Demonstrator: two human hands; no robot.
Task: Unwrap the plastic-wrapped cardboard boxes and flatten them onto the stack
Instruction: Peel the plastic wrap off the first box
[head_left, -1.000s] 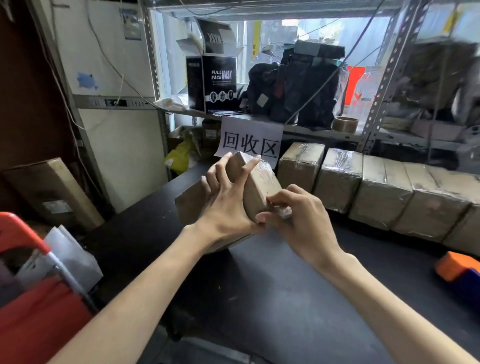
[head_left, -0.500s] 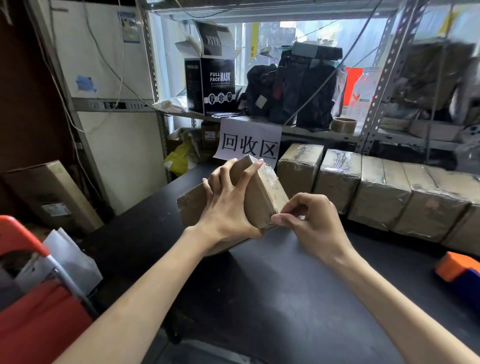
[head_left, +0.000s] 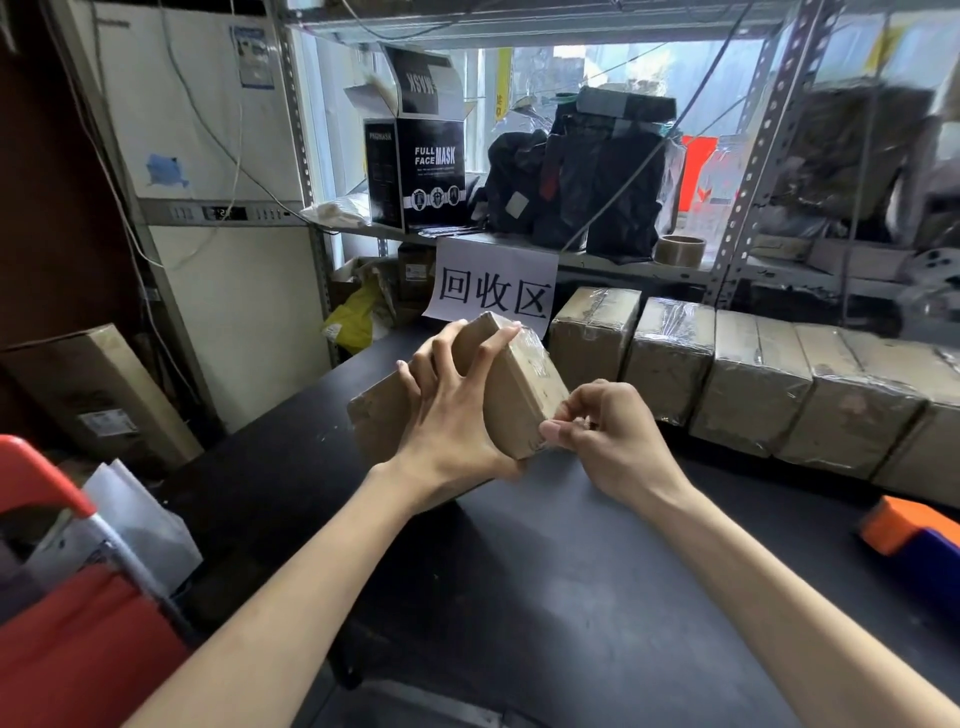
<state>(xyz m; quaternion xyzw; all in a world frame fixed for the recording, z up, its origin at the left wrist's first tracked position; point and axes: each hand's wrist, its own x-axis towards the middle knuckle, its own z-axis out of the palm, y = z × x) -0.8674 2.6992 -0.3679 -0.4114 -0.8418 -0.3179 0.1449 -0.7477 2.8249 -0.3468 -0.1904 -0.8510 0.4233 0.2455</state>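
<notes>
The right hand (head_left: 618, 441) has slipped off the face of the wrapped box (head_left: 524, 384) since a second ago and now sits at its lower right corner, thumb and curled fingers pinching there; film or cardboard, hard to tell. The left hand (head_left: 447, 421) spreads across the near face, fingertips hooked over the top edge, holding it tilted above the black table (head_left: 571, 571), centre frame. A row of boxes (head_left: 753, 384) lines the right background.

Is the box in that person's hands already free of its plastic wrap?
No: glossy film covers the held box, which the left hand grips while the right hand pinches the film at its lower corner.
</notes>
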